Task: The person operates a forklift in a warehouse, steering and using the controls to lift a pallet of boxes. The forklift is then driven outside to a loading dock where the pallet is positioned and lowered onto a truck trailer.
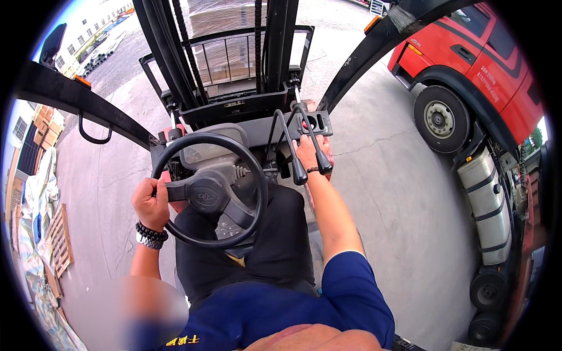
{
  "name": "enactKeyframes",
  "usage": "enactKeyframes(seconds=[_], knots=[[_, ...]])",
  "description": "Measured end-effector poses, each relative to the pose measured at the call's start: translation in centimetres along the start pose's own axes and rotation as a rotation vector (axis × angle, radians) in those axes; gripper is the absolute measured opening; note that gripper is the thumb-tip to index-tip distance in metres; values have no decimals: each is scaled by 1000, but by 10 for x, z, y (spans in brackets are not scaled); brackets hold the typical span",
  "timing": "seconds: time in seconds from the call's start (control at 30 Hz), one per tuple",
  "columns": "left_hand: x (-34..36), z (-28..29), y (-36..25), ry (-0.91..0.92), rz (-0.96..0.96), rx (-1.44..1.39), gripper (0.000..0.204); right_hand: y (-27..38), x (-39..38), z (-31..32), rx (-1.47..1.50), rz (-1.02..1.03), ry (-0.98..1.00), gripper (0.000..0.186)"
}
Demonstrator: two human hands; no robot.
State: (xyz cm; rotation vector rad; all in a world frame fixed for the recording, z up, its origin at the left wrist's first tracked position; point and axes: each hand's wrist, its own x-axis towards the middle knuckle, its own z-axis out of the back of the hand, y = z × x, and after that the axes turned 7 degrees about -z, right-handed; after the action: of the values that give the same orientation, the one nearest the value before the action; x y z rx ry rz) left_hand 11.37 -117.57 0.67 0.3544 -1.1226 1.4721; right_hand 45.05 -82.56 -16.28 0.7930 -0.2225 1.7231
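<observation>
My left hand (151, 203) is closed around the left side of a black steering wheel (256, 202) of a forklift. Two black control levers (287, 137) with thick knobs rise to the right of the wheel. Beneath the right-hand lever, my right hand (308, 151) reaches to the dashboard, its fingers bent beside a grey panel (322, 121) with round recesses and a red part. The lever crosses in front of that hand, and what its fingertips hold is hidden. Ahead stands the black mast (231, 108), with chains and a load backrest.
Beyond the mast is a stack of film-wrapped cartons (219, 20). A red truck (468, 64) with a silver tank (485, 205) stands at the right. Along the left lie a wooden pallet (61, 241) and pale sheeting (38, 202). Black overhead-guard posts (366, 58) flank the concrete floor view.
</observation>
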Motion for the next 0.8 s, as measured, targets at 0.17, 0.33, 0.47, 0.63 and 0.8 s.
enactKeyframes(seconds=[0.17,0.33,0.47,0.63,0.8], knots=[[7,11,32,2,30,-22,30,35,2,-2,43,-35,-6,31],[17,10,44,5,3,12,29,44,6,-10,64,-40,19,29],[18,5,51,-3,24,14,30,44,10,-15,59,-35,38,29],[25,-7,49,4,24,3,30,38,15,-24,92,-43,38,29],[25,-16,43,-7,12,9,29,31,12,-28,71,-43,60,31]])
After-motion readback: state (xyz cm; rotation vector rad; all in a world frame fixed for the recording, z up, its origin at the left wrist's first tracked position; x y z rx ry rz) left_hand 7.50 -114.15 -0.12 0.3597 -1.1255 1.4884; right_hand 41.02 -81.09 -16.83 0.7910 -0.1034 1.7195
